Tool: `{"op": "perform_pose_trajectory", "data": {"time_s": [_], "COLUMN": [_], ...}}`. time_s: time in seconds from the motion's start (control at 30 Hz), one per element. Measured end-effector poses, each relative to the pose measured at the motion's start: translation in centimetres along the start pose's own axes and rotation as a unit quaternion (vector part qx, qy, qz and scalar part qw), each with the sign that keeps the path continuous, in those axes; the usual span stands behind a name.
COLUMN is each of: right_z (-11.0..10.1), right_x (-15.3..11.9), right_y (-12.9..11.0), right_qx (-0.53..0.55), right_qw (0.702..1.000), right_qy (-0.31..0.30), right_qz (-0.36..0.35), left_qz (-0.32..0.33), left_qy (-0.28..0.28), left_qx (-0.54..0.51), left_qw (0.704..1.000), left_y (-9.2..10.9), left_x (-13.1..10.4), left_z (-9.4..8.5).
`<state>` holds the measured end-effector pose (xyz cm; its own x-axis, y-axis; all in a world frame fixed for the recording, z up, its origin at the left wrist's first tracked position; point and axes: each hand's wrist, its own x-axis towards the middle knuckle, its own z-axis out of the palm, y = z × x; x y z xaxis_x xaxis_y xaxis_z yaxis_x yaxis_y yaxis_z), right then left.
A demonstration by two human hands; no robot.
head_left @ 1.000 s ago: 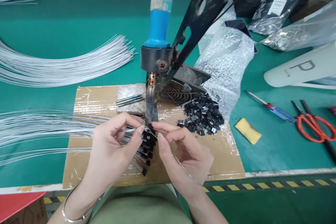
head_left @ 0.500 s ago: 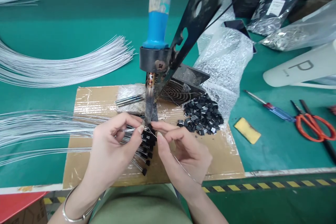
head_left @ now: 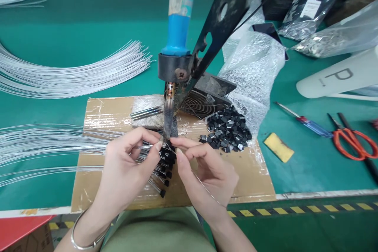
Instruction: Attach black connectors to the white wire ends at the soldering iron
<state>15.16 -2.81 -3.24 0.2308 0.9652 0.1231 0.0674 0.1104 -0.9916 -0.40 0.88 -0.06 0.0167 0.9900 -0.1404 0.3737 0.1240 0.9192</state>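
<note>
A blue-handled soldering iron [head_left: 178,27] is held upright, tip down, in a black clamp and metal bracket [head_left: 222,19]. My left hand [head_left: 125,173] pinches a thin white wire right at the tip; its end is mostly hidden by the fingers. Between the thumb and forefinger of my right hand [head_left: 209,177] runs a strand of solder wire [head_left: 203,187], reaching to the tip and trailing across the palm. Below the hands, finished-looking wires end in black connectors [head_left: 162,193] on a cardboard sheet [head_left: 248,183]. Behind the right hand lies a pile of small black parts [head_left: 228,128].
On the left lie a bundle of white wires [head_left: 73,75] and more wires [head_left: 44,143]. To the right are a yellow sponge [head_left: 278,147], a screwdriver [head_left: 313,126], orange-handled scissors [head_left: 351,141] and a white cup [head_left: 339,75]. Bubble wrap [head_left: 251,71] sits behind the parts.
</note>
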Motion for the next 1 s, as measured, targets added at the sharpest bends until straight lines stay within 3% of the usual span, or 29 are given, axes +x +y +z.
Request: {"op": "perform_pose_trajectory", "data": {"time_s": [1.0], "right_z": [0.30], "right_x": [-0.07], "right_y": [0.02], "right_qx": [-0.001], "right_qw": [1.000], "right_qy": [0.020], "right_qz": [-0.020], "left_qz": [0.004], "left_qy": [-0.003], "left_qx": [-0.004], "left_qw": [1.000], "left_y": [-0.02], "left_x": [-0.02], "left_z": [0.14]}}
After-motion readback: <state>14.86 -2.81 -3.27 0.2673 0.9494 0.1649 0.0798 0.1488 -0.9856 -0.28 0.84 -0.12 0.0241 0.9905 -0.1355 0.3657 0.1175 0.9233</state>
